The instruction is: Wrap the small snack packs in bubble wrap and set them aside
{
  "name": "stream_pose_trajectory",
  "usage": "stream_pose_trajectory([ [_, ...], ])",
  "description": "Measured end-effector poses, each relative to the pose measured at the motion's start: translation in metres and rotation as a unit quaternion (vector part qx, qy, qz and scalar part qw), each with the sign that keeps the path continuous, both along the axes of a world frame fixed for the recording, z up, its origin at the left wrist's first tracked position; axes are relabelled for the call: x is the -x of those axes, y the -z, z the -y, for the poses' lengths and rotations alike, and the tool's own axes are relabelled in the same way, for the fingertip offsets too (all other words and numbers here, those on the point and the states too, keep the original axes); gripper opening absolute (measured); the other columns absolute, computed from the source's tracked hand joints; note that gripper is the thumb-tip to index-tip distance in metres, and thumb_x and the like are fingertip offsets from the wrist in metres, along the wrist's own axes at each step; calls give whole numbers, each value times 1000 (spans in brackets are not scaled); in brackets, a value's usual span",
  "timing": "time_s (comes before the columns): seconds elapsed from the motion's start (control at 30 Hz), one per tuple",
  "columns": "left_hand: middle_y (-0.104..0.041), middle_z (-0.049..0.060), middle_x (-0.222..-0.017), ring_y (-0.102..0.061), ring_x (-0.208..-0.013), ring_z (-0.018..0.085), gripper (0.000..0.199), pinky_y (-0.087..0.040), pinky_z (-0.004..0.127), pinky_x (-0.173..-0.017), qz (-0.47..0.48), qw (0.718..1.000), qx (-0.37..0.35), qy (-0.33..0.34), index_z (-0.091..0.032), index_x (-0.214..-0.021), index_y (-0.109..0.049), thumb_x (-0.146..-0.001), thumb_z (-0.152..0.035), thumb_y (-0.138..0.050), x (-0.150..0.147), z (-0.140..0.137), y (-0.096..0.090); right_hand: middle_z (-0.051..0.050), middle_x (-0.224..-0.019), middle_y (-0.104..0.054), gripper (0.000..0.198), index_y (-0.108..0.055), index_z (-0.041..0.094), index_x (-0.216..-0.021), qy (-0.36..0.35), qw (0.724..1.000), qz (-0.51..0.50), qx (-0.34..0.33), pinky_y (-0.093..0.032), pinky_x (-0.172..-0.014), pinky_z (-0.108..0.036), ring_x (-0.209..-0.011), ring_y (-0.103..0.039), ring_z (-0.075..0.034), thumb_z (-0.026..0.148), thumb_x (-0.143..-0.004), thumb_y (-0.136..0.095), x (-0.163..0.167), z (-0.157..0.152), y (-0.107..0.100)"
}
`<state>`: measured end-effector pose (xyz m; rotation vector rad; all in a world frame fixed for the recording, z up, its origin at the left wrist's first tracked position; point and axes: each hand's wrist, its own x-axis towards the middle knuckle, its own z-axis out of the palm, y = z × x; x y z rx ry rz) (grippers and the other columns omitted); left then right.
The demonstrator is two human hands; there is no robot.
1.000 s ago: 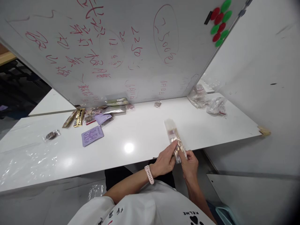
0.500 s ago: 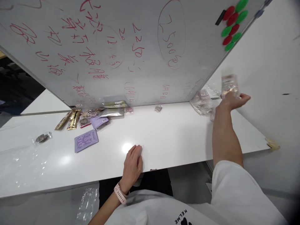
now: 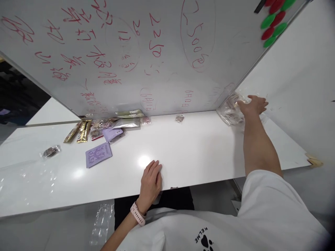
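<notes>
My right hand reaches to the far right corner, over a pile of clear plastic packets. Its thumb stands apart from the fingers, and no packet shows in its grasp. Whether the fingertips touch the pile is hard to see. My left hand lies flat on the front edge of the white table, fingers stretched out and nothing held. To its left is a purple packet with a printed pattern. A small clear packet lies by the foot of the whiteboard.
The whiteboard, with red writing, stands along the table's back. Gold sachets, a silver pouch and green packets cluster at its left foot. A clear packet with dark contents lies farther left. A wall is on the right.
My right hand has let go of the clear packet it held up and lowered over the pile, fingers spread. My left hand rests as before. The view has shifted slightly.
</notes>
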<state>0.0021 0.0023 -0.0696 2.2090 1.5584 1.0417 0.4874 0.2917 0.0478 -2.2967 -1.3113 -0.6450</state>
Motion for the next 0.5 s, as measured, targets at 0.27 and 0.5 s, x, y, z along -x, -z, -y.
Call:
stream_pose_trajectory([
  [0.27, -65, 10, -132, -52, -132, 26, 30, -48, 52, -108, 71, 995, 60, 26, -21, -117, -65, -92, -14, -49, 4, 1, -11, -22, -137, -53, 47, -57, 10, -130, -423, 904, -40, 41, -31, -109, -47, -133, -44, -29, 44, -101, -41, 209, 163, 87],
  [0.5, -28, 12, -163, -11, -155, 34, 47, -10, 62, -123, -65, 958, 60, -272, -19, -139, -52, -95, -35, -52, 137, -12, -38, -12, -155, -42, 49, -49, 22, -144, -459, 867, -54, 185, -30, -116, -56, -145, -34, -29, 42, -103, -31, 285, 246, 137],
])
